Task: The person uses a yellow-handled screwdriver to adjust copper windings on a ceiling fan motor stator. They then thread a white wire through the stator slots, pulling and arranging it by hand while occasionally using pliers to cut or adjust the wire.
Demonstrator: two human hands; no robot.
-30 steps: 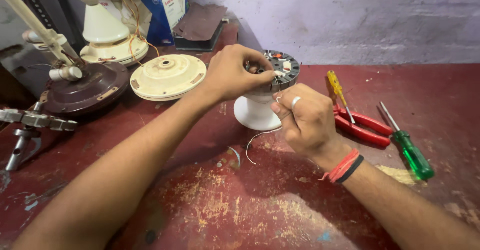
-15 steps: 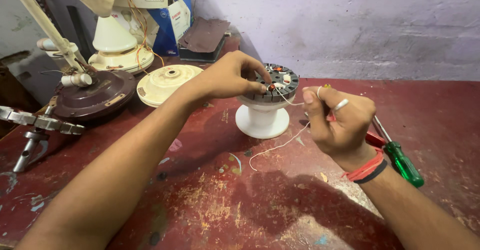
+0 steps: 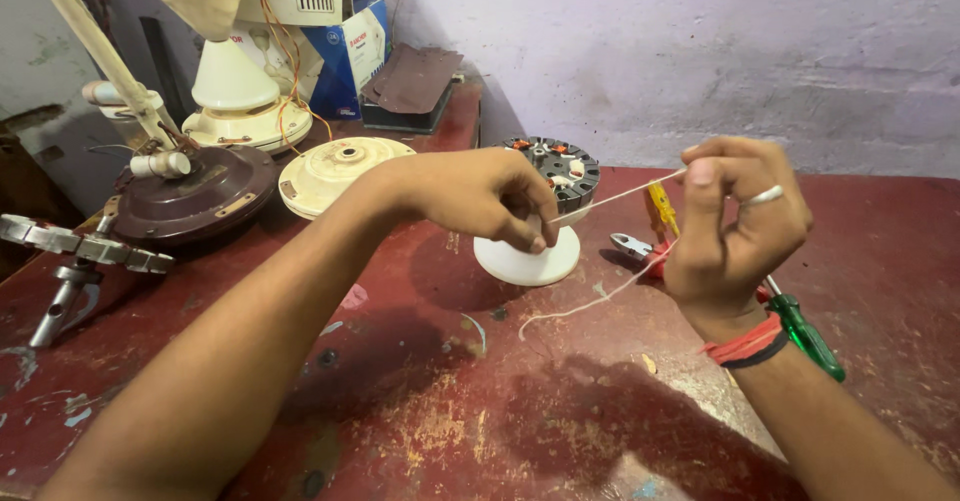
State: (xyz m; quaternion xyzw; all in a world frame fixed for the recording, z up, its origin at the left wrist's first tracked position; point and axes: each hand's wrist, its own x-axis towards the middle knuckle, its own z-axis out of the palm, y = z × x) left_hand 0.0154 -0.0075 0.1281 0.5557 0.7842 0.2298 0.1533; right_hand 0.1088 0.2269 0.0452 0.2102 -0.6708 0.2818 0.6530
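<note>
- Surface: a worn dark-red workbench (image 3: 420,411), its paint scratched and flaked to yellowish patches, set against a pale lilac plastered wall (image 3: 700,51).
- At the far left stand a brown fan housing (image 3: 190,196), a cream round cover (image 3: 335,171), a cream table-fan body with loose wiring (image 3: 240,71), a blue carton (image 3: 345,56), and a metal puller tool (image 3: 70,256).
- The fan motor stator (image 3: 555,166) sits on a white cup-shaped base (image 3: 527,258) at the bench's middle.
- The left hand (image 3: 480,196) rests against the stator, fingers curled, thumb and forefinger pinching a white thread (image 3: 615,197) beside the base.
- The right hand (image 3: 735,226), wearing a ring and red and black wristbands, is closed with the fingertips pinching the thread; the thread runs taut between the hands and its free end trails down onto the bench.
- Behind the right hand lie a yellow-handled screwdriver (image 3: 660,206), red-handled pliers (image 3: 640,249) and a green-handled screwdriver (image 3: 805,333).
- Compared with half a second earlier, the right hand is higher and farther from the stator, the thread is drawn straighter, and the left hand has dropped from the stator's top to its side.
</note>
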